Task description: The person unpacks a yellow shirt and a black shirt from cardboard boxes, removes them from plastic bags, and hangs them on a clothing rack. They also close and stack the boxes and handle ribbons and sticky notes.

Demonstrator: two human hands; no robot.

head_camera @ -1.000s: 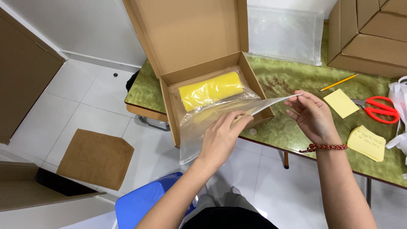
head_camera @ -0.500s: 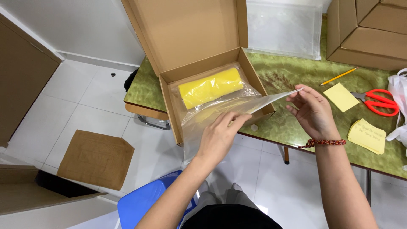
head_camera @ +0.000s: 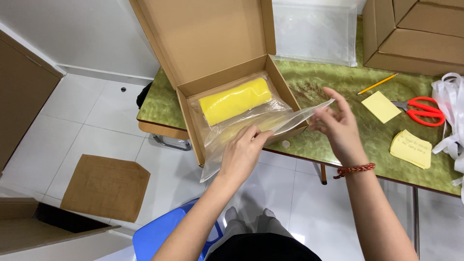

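Note:
An open cardboard box sits at the near left corner of the green table, its lid standing up. Inside lies a yellow roll wrapped in a clear plastic bag. My left hand pinches the bag's near edge over the box's front wall. My right hand holds the bag's open end at its right corner, fingers spread. The bag's lower part hangs down past the box edge.
On the table to the right lie a pencil, yellow sticky notes, red scissors, a second note pad and white ribbon. Clear bags and stacked cardboard boxes stand behind. A blue stool and cardboard pieces sit below.
The yellow roll has slid deeper into the box with the bag. My right hand has loosened, its fingers now spread at the bag's open end. My left hand stays on the near edge.

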